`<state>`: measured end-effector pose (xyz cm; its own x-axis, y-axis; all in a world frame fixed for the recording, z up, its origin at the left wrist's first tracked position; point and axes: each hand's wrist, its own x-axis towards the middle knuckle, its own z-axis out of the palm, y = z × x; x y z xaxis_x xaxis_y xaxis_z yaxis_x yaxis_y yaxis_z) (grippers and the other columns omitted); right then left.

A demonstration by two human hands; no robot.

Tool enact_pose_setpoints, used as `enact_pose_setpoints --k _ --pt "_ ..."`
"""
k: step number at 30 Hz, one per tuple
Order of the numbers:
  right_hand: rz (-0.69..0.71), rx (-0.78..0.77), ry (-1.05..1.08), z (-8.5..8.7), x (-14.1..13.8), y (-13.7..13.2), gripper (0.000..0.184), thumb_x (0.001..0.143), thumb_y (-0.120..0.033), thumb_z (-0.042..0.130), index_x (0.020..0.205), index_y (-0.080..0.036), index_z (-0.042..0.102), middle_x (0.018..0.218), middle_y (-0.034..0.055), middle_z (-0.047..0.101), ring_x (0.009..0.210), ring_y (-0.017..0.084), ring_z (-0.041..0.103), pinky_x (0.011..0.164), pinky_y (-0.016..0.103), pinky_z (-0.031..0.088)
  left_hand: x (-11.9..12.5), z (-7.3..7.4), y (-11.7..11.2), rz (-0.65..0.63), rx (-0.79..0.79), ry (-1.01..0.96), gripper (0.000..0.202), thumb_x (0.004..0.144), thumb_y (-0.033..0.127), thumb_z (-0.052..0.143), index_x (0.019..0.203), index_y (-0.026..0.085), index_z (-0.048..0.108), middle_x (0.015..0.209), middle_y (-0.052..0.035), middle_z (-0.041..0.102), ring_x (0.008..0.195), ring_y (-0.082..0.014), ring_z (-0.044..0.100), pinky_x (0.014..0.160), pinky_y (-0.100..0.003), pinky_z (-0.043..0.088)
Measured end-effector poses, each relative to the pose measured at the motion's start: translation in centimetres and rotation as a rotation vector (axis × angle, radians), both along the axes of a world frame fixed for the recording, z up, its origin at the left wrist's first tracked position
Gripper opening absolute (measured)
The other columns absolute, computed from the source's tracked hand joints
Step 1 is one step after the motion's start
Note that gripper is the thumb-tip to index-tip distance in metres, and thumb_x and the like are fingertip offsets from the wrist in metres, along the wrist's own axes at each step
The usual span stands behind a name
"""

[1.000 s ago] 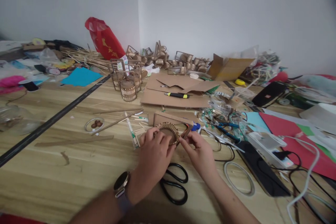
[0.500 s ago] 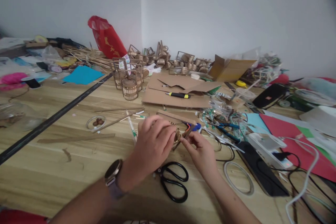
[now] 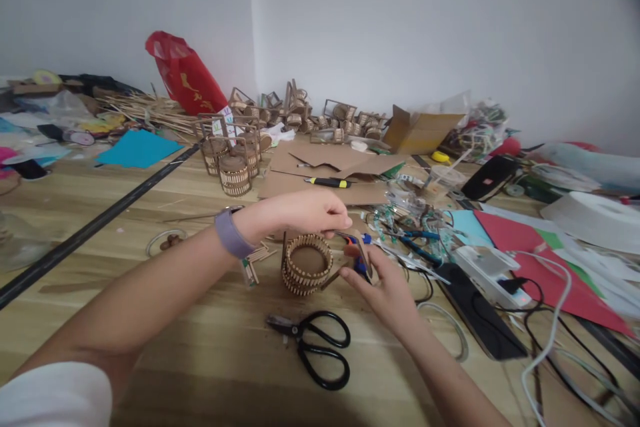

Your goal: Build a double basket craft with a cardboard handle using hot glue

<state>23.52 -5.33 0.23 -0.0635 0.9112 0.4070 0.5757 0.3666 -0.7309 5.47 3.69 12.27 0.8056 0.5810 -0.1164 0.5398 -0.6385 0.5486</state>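
A small round basket of cardboard and thin sticks stands on the wooden table in front of me. My left hand hovers just above it with the fingers curled in a pinch near a small orange and blue tool; what it grips is unclear. My right hand sits to the basket's right, fingers closed on a thin brown cardboard strip. Black scissors lie open on the table below the basket.
Finished stick baskets and cardboard sheets with a yellow-black knife lie behind. Cables, a power strip, a black device and coloured paper crowd the right. A long black bar crosses the left. A red bag leans on the wall.
My left hand has lifted off the basket and reached over it to the right. The basket now stands uncovered on the table. My right hand has stayed beside it with the strip.
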Motion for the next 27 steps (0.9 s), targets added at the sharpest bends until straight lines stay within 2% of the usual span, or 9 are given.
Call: enact_pose_setpoints --k 2,4,7,10,13,16,22,27 --pt "0.056 -0.081 0.103 1.4 0.4 0.1 0.036 0.084 -0.050 0.062 0.103 -0.020 0.066 0.099 0.0082 0.071 0.090 0.023 0.064 0.075 0.033 0.051 0.1 -0.1 0.0 -0.001 0.002 0.022 0.032 0.091 0.030 0.046 0.066 0.016 0.060 0.059 0.0037 0.057 0.049 -0.0083 0.041 0.051 -0.023 0.028" --pt "0.074 -0.170 0.200 3.1 0.6 0.2 0.039 0.087 -0.056 0.057 0.098 -0.020 0.066 0.088 0.0055 0.069 0.078 0.019 0.062 0.065 0.029 0.048 0.1 -0.1 -0.2 -0.002 0.007 0.046 0.032 0.091 0.031 0.046 0.067 0.016 0.062 0.059 0.0030 0.058 0.050 -0.0087 0.043 0.051 -0.023 0.028" --pt "0.094 -0.367 0.309 5.2 0.4 0.7 0.041 0.084 -0.060 0.058 0.081 -0.019 0.065 0.061 -0.0029 0.055 0.050 0.011 0.043 0.045 0.023 0.031 0.3 0.1 -0.4 0.001 0.021 0.062 0.032 0.091 0.030 0.046 0.069 0.015 0.064 0.062 0.0020 0.061 0.052 -0.0090 0.046 0.052 -0.023 0.029" --pt "0.132 -0.536 0.395 6.3 0.1 1.1 0.042 0.075 -0.061 0.068 0.072 -0.019 0.063 0.055 -0.0056 0.048 0.044 0.007 0.028 0.041 0.023 0.017 0.4 0.3 -0.6 0.001 0.033 0.068 0.030 0.090 0.028 0.046 0.071 0.015 0.065 0.066 0.0012 0.065 0.053 -0.0090 0.049 0.053 -0.023 0.031" --pt "0.143 -0.639 0.465 6.5 0.0 1.5 0.043 0.068 -0.061 0.073 0.067 -0.019 0.064 0.054 -0.0051 0.047 0.043 0.007 0.024 0.041 0.024 0.012 0.6 0.4 -0.7 -0.011 0.045 0.084 0.030 0.090 0.027 0.045 0.072 0.014 0.066 0.067 0.0006 0.065 0.055 -0.0093 0.050 0.054 -0.022 0.032" --pt "0.157 -0.686 0.507 6.3 0.1 1.7 0.043 0.067 -0.061 0.075 0.066 -0.019 0.066 0.054 -0.0030 0.050 0.045 0.008 0.026 0.041 0.025 0.012 0.7 0.4 -0.7 -0.020 0.070 0.106 0.031 0.090 0.027 0.045 0.070 0.014 0.064 0.065 0.0005 0.063 0.055 -0.0098 0.049 0.054 -0.022 0.033" --pt "0.198 -0.679 0.615 5.3 0.2 1.5 0.040 0.063 -0.059 0.080 0.066 -0.021 0.068 0.065 0.0006 0.060 0.055 0.012 0.041 0.046 0.025 0.024 0.7 0.5 -0.9 -0.036 0.091 0.117 0.032 0.090 0.028 0.044 0.067 0.015 0.061 0.063 0.0007 0.060 0.055 -0.0102 0.047 0.054 -0.022 0.032" --pt "0.222 -0.636 0.669 4.5 -0.1 1.3 0.040 0.067 -0.059 0.078 0.069 -0.020 0.069 0.070 0.0020 0.061 0.067 0.015 0.049 0.058 0.027 0.035 0.7 0.6 -1.0 -0.041 0.128 0.156 0.031 0.091 0.027 0.043 0.074 0.014 0.064 0.070 -0.0013 0.064 0.061 -0.0117 0.051 0.056 -0.023 0.033"
